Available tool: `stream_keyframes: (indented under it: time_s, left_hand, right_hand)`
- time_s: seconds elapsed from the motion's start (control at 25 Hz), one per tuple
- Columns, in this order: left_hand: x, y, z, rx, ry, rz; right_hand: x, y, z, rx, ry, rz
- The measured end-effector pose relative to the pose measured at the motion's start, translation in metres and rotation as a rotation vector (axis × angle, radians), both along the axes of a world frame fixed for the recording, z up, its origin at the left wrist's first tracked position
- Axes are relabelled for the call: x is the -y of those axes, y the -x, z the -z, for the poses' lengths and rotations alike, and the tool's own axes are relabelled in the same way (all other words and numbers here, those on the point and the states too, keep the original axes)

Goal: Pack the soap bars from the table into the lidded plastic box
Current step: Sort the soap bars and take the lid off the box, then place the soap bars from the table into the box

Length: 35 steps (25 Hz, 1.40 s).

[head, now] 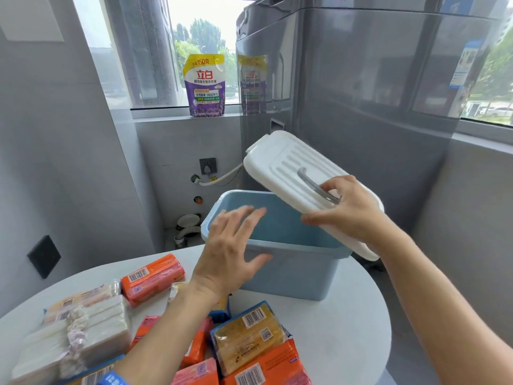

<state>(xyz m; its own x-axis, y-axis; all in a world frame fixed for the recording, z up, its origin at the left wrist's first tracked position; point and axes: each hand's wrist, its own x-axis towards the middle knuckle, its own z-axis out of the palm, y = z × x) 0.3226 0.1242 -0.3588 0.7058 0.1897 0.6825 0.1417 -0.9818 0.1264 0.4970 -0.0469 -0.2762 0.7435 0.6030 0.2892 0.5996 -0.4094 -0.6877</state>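
We see one blue box (291,269) standing open on the round white table (347,329), toward twelve o'clock from us, with nothing visible inside it. Its one white lid (294,168), with a grey handle (316,186), is tilted above the box's right rim, up at one o'clock. Our right hand (347,209) grips the lid's near edge, thumb beneath and fingers curled over by the handle. Our left hand (233,248) is spread flat and holds nothing, fingers over the box's left rim and the thumb against its front wall; its tips are blurred. The soap bars lie on the table from seven to six o'clock: one orange pack (152,277) at the back, two pale wrapped stacks (91,329) at the left, one yellow bar (247,334) in clear wrap, and at least three more orange or pink packs (274,368) at the near edge; others are partly hidden under our forearm. Beyond the table, one purple pouch (204,86) stands on the window sill at twelve o'clock, beside a tall grey appliance (361,93). The walls are grey, with one dark socket (207,165) low under the sill.
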Motion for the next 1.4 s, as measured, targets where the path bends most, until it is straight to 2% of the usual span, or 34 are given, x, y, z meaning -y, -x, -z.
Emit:
stream_keyframes:
  time_s: [0.12,0.28,0.44,0.6,0.72,0.96,1.2,1.32,1.4]
  left_hand:
    - [0.012,-0.005,0.006,-0.148,0.015,0.044]
    - [0.011,-0.007,-0.002,-0.08,-0.015,0.01]
    - [-0.016,0.007,-0.022,0.066,-0.044,-0.232]
    - [-0.048,0.036,-0.037,0.153,-0.071,-0.48]
    - [-0.063,0.051,-0.039,0.213,-0.048,-0.577]
    - [-0.064,0.049,-0.035,0.299,-0.017,-0.498]
    - [-0.056,0.037,-0.027,0.269,0.018,-0.416]
    - [-0.05,0.029,-0.023,0.233,0.015,-0.362]
    - [-0.039,0.02,-0.02,0.195,-0.011,-0.312]
  right_hand:
    - [0.025,-0.009,0.01,-0.167,-0.083,0.016]
    - [0.04,-0.013,0.023,-0.261,-0.125,0.024]
    - [0.05,-0.022,0.025,-0.23,-0.129,0.048]
    - [0.047,-0.025,0.046,-0.165,0.053,0.062]
    - [0.029,-0.019,0.071,-0.047,0.231,0.036]
    - [-0.021,0.003,0.114,0.147,0.521,-0.091]
    - [-0.05,0.013,0.143,0.184,0.662,-0.214]
    - [-0.039,0.01,0.14,0.12,0.682,-0.21]
    - [-0.021,-0.003,0.124,0.084,0.571,-0.08]
